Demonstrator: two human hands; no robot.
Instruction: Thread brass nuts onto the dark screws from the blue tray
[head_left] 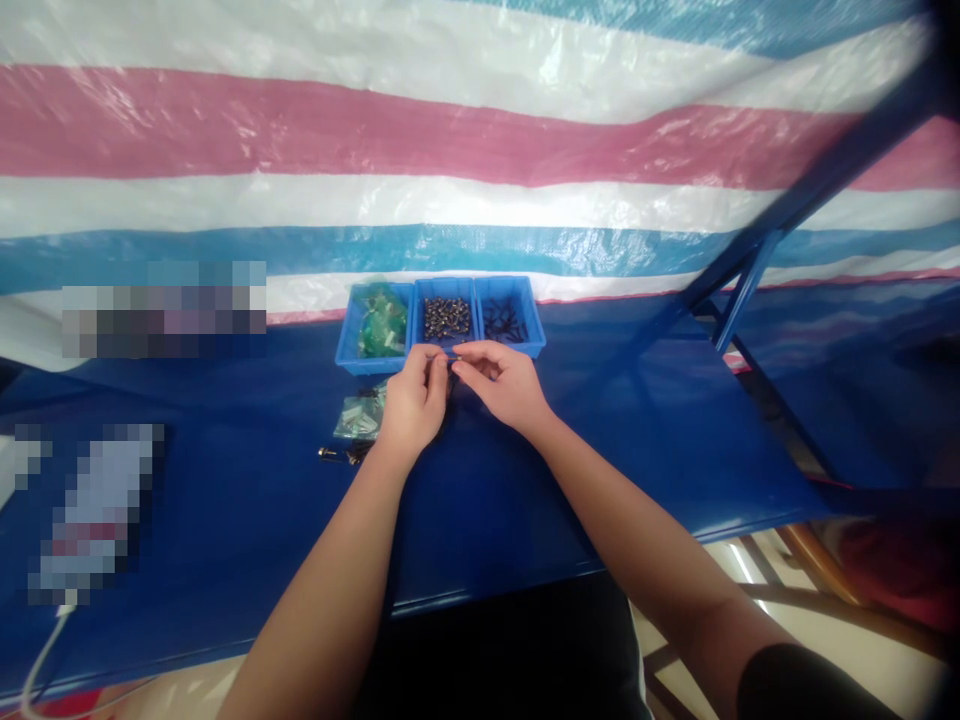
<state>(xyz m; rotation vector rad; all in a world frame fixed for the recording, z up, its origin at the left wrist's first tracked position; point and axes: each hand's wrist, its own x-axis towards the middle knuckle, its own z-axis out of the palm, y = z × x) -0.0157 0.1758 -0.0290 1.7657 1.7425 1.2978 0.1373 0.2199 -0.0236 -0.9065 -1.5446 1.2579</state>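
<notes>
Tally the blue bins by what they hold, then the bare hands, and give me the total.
Left bin, green plastic: 1
Middle bin, small metallic pieces: 1
Right bin, thin dark pieces: 1
Bare hands, left hand and right hand: 2
Total: 5

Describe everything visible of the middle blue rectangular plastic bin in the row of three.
The middle blue rectangular bin looks like plastic, open-topped with plain walls. It sits upright on the dark blue flat table, seemingly side against side with the blue left bin and blue right bin. Many small, shiny, brass-and-dark metal-looking pieces cover its floor. The bare left hand and right hand partly hide its near edge; contact there cannot be told.
</notes>
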